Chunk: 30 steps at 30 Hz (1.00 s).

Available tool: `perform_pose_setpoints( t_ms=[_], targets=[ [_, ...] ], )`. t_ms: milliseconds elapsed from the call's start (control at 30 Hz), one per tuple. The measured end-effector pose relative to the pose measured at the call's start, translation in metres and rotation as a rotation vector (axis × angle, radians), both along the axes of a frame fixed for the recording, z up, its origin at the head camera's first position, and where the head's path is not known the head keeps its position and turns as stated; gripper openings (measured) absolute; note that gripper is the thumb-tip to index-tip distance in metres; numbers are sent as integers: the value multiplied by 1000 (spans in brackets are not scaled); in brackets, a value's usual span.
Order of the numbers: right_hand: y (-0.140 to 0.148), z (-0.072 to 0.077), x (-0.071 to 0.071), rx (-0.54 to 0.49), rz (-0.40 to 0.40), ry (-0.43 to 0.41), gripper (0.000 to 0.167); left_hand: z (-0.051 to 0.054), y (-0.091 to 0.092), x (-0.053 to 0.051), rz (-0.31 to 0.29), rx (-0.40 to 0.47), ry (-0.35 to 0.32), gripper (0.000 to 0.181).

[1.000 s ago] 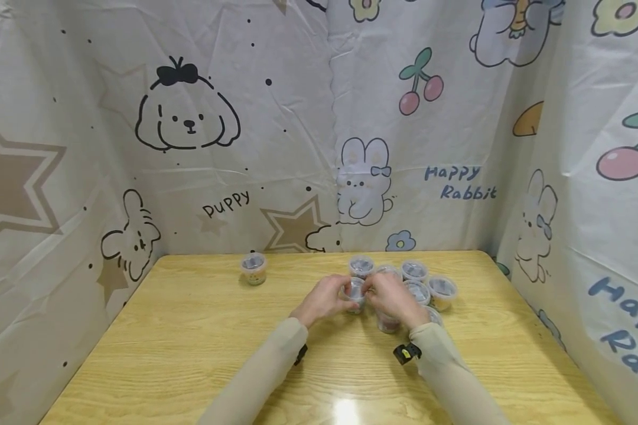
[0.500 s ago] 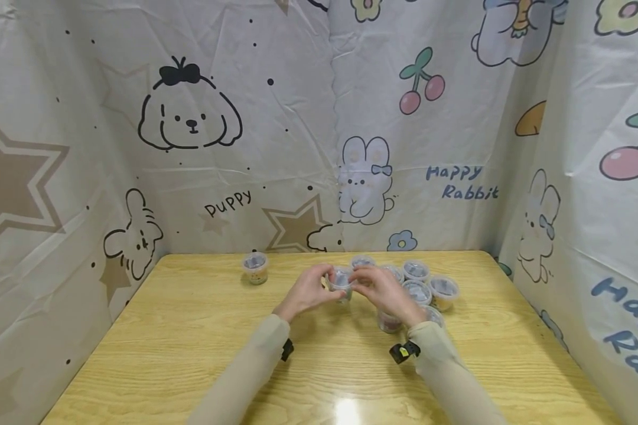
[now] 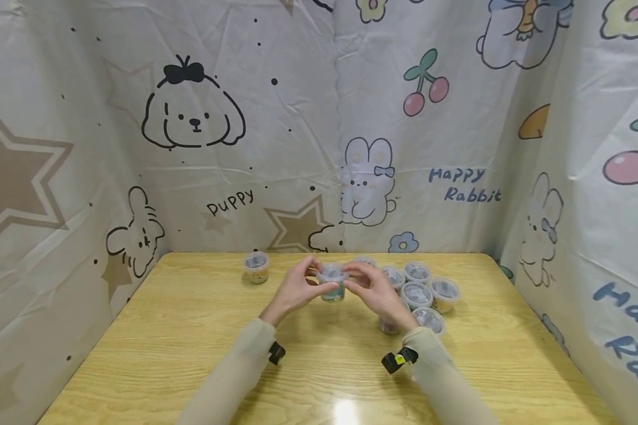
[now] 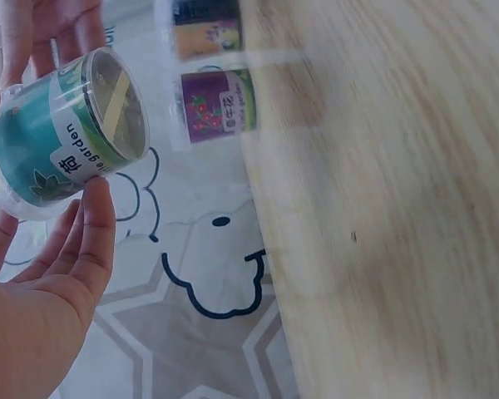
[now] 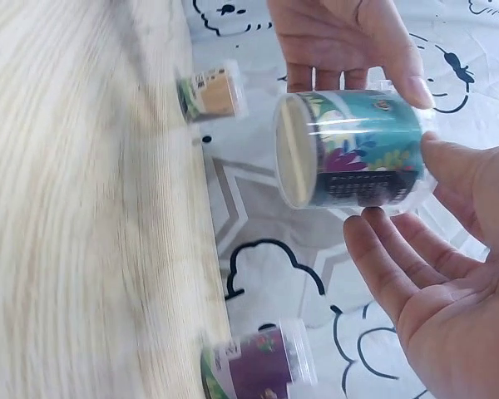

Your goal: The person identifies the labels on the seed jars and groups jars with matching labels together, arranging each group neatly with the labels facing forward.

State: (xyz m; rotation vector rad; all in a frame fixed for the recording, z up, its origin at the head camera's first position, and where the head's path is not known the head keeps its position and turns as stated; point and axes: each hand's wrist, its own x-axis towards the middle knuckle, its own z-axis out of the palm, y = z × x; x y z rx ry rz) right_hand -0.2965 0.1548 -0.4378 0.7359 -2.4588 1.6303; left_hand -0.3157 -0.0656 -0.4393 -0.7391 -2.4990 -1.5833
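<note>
- Teal-labelled cup [image 3: 332, 290]: held between both hands near the middle of the table [image 3: 191, 354]; its base, seen in both wrist views, stands clear of the wood.
- Left hand [image 3: 296, 289]: clamped on the cup's left side, thumb to the near face, fingers up by the rim.
- Right hand [image 3: 373, 288]: clamped on the opposite side in matching fashion. The paired grip presumably keeps the smooth, round wall level and guards against a slip (contents not readable behind the label).
- Orange-labelled cup [image 3: 256, 268]: upright, alone, near the far edge to the left, well apart from the rest.
- Cluster of lidded cups [image 3: 417, 294]: to the right, upright and close-set, some appearing to touch; judged to be grouped to keep the space before the person free.
- Purple-labelled cup [image 4: 216, 104]: near the printed curtain [image 3: 298, 118], on the table.
- Obstructions: the right hand and wrist partly cover the cluster's near-left members, so an exact count cannot be given. Between the held cup and the orange-labelled cup, only the left hand intervenes.
</note>
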Motion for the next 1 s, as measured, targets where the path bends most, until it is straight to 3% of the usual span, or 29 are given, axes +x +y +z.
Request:
perform_pose_setpoints(
  t_ms=[267,533,767,1000],
  targets=[
    [-8,0,5,-69,7,-135,37,-1,-6,6,1,88,-61,41],
    [-19,-5,7,-91,41,-168,43,-2,-15,12,-6,119,-102,37],
    [-24,3,13,-111,29,-148,44,3,-19,14,-17,123,-109,36],
    [-24,-4,7,-136,1,-153,38,6,-18,12,-38,140,-107,35]
  ],
)
